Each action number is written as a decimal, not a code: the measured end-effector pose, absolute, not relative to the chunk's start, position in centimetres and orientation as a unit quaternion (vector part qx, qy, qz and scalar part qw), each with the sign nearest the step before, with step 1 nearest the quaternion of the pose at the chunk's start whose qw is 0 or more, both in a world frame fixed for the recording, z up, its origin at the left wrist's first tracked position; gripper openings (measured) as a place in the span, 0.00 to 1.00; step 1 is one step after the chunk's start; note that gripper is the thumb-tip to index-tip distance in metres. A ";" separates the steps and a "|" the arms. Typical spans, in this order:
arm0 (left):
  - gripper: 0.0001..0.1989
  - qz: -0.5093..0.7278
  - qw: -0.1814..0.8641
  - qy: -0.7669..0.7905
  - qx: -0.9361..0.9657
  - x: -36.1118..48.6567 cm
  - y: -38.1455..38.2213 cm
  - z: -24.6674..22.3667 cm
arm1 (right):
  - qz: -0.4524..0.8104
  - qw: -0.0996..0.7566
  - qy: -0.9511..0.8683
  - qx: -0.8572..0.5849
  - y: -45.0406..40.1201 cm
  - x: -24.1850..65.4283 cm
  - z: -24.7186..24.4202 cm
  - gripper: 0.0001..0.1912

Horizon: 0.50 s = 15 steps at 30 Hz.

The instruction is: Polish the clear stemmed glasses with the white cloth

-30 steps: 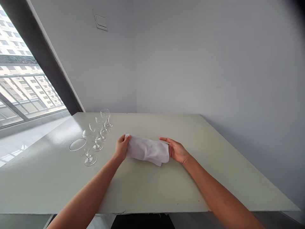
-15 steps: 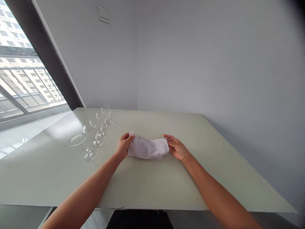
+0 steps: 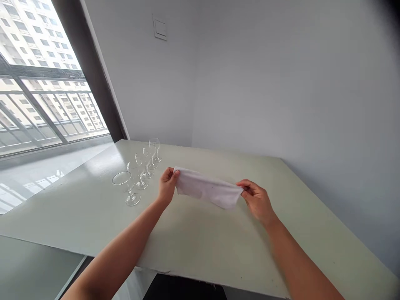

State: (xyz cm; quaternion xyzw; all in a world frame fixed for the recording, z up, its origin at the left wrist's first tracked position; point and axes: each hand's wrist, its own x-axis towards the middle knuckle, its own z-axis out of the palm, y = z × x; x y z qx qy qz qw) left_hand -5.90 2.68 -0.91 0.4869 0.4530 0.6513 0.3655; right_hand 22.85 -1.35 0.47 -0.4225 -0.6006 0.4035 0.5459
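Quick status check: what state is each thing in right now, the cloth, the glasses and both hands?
White cloth: stretched between both hands, lifted off the table.
Left hand: shut on the cloth's left end.
Right hand: shut on the cloth's right end.
Wine glasses: upright, apparently empty, in a row left of the cloth, untouched.
Wall switch: position cannot be told.

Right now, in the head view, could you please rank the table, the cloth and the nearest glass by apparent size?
1. table
2. cloth
3. nearest glass, though the cloth's size is unsure: it is bunched between both hands.
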 end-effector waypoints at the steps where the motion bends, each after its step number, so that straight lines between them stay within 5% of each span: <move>1: 0.13 0.648 0.329 0.470 0.501 -5.9 2.5 -0.8 | 0.329 0.553 -0.630 -0.435 -1.7 22.8 0.7 0.09; 4: 0.13 0.614 0.246 0.530 0.531 -5.8 1.9 -0.4 | 0.165 0.557 -0.670 -0.463 -2.5 22.8 1.3 0.11; 8: 0.11 0.594 0.210 0.563 0.535 -5.8 1.7 0.1 | 0.270 0.555 -0.673 -0.407 -2.8 23.4 1.8 0.10; 15: 0.12 0.453 0.435 0.556 0.544 -6.3 3.3 -0.6 | 0.409 0.476 -0.645 -0.437 -1.2 24.9 1.1 0.12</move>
